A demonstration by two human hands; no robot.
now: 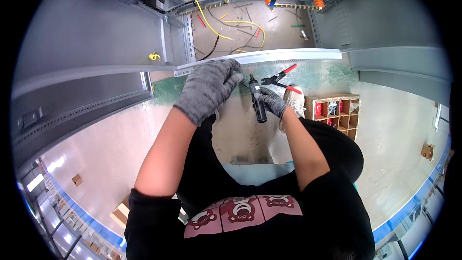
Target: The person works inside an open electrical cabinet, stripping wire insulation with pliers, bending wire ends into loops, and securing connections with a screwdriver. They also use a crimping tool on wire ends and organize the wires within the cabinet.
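Note:
Both my hands wear grey knit gloves. My right hand (pixel 273 102) is wrapped round a slim black electric screwdriver (pixel 258 100), whose tip points away from me toward the white metal rail (pixel 293 56) of the cabinet. My left hand (pixel 204 89) is just left of the tool, at the rail's near edge. Its fingers are bent and drawn in toward the thumb; anything between them is hidden. A cutter-like hand tool with red handles (pixel 281 80) lies right of the screwdriver, beside my white shoe (pixel 294 100).
Inside the grey cabinet (pixel 86 24), yellow wires (pixel 240 22) and scraps lie behind the rail. Orange insulators (pixel 318 3) sit on the far bar. A divided cardboard box (pixel 337 97) with small bagged parts stands right of my shoe. An open cabinet door (pixel 77 110) reaches out at left.

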